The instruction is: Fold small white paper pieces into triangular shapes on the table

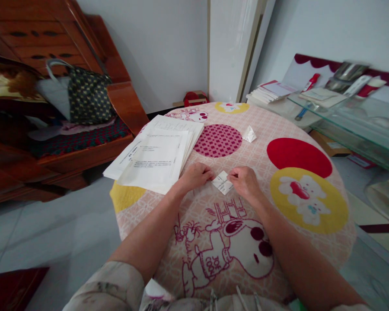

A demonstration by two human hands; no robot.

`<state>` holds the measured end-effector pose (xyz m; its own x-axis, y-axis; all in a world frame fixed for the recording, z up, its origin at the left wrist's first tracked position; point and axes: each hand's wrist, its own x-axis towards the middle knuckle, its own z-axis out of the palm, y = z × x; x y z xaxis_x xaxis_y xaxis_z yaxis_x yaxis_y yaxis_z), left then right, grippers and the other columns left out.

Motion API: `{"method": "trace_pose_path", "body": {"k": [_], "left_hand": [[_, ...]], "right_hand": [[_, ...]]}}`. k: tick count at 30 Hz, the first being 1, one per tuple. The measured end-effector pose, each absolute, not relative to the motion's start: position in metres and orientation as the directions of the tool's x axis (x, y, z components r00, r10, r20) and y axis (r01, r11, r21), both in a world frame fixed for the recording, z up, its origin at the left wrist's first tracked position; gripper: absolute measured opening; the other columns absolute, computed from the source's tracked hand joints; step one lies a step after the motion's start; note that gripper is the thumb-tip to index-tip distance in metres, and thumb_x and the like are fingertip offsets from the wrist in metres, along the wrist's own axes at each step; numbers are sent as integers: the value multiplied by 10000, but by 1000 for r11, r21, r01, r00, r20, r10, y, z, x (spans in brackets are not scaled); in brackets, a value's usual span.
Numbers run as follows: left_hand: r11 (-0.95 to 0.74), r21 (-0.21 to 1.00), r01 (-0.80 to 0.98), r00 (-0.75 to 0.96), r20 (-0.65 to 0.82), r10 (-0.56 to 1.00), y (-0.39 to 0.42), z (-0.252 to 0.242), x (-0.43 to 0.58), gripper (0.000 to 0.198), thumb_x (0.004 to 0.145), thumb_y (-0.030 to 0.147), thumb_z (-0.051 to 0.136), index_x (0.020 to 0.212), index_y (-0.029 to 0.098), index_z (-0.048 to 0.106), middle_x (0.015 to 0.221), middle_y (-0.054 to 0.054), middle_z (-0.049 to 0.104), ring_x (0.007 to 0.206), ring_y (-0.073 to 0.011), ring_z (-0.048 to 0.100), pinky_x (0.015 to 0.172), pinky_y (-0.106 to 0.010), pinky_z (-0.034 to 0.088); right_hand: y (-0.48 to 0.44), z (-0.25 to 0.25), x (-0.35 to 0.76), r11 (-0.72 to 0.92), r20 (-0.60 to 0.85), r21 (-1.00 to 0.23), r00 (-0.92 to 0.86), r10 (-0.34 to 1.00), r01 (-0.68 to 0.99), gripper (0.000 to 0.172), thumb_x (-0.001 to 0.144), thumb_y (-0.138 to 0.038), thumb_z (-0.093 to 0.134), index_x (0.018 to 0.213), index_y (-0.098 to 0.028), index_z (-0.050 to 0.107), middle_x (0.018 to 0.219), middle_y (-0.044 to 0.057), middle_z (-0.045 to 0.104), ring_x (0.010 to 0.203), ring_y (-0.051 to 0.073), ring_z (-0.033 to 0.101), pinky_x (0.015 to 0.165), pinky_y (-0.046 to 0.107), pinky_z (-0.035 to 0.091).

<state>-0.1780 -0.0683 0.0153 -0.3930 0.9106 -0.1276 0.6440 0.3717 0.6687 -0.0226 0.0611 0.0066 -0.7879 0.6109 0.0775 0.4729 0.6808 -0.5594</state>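
Note:
A small folded square of printed paper [222,183] lies on the patterned tablecloth [194,207], turned like a diamond. My right hand [244,181] pinches its right corner between thumb and fingers. At its left corner is my left hand [197,176], fingers curled together with the tips close to the paper; whether they grip anything is too small to make out. A small white folded paper piece [249,134] stands farther back on the cloth. To the left, a stack of printed sheets [158,155] spreads near the table's edge.
A wooden bench [84,157] with a dark patterned bag [89,95] is at the left. On the right, a glass shelf [353,125] holds metal bowls [350,73], papers and a red-capped bottle. A red item sits on the floor behind the table.

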Motion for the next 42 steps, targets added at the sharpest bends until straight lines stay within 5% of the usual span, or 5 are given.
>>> {"method": "trace_pose_path", "body": {"k": [5, 14, 23, 34, 42], "left_hand": [[322, 760, 565, -347, -136, 928, -72, 15, -185, 247, 868, 262, 571, 705, 133, 705, 544, 18, 582, 513, -80, 490, 525, -204, 357], [404, 571, 715, -441, -80, 894, -65, 16, -173, 157, 798, 197, 630, 705, 147, 745, 626, -9, 667, 591, -116, 546, 598, -258, 370], [515, 498, 698, -560, -68, 825, -50, 15, -160, 245, 826, 381, 706, 713, 164, 716, 656, -38, 653, 651, -150, 566, 625, -276, 390], [525, 487, 698, -593, -18, 805, -50, 7, -151, 191, 836, 342, 717, 767, 164, 721, 753, -79, 702, 769, -202, 621, 689, -308, 458], [531, 486, 694, -596, -25, 802, -50, 10, -150, 171, 827, 322, 706, 742, 174, 728, 726, -77, 695, 706, -200, 598, 642, -315, 421]], "right_hand": [[61, 5, -22, 687, 93, -557, -787, 610, 467, 161, 815, -171, 643, 699, -149, 754, 672, 54, 703, 619, 151, 570, 591, 267, 349], [60, 6, -24, 666, 60, -551, -773, 632, 502, 155, 823, -181, 653, 719, -145, 762, 685, 64, 714, 624, 157, 583, 596, 270, 365], [59, 9, -24, 700, 75, -519, -790, 608, 490, 168, 811, -174, 653, 672, -154, 744, 679, 66, 710, 629, 158, 572, 601, 280, 353], [83, 17, -4, 460, -82, -781, -799, 596, 423, 105, 688, -160, 626, 671, -149, 729, 546, -15, 612, 531, 122, 502, 528, 247, 369], [83, 20, 1, 346, -208, -793, -757, 619, 501, 160, 753, -223, 623, 610, -156, 656, 507, -6, 576, 467, 107, 477, 475, 235, 346]]}}
